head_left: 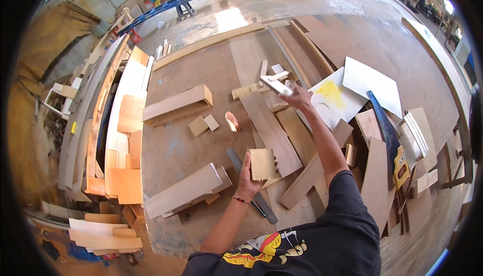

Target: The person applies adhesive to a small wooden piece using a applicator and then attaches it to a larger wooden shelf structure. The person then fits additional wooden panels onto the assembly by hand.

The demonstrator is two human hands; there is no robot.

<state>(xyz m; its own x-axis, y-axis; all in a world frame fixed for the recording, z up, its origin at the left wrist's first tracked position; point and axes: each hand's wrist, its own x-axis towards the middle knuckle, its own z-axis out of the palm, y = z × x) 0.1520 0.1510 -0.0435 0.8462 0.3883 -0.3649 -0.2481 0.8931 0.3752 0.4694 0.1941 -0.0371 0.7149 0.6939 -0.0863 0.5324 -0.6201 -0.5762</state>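
Note:
My left hand point(245, 187) is closed around a square tan block point(262, 164) with a ragged lower edge, held up over the worktable point(181, 148). Farther off, my right hand point(300, 99) grips one end of a white flat strip point(276, 85), which is slightly blurred. Just beyond that strip, small wood offcuts point(246, 91) lie in a loose pile. A long brown board point(269, 132) lies between my two hands. Beside my left hand is a dark flat metal bar point(266, 212), partly hidden behind the wrist.
A handsaw point(387, 130) with a yellow handle lies at the right among wood scraps and white sheets point(375, 84). Boxed boards point(178, 106), two small blocks point(198, 126) and stacked planks point(186, 190) sit at left. Orange-brown panels point(125, 185) line the table's left side.

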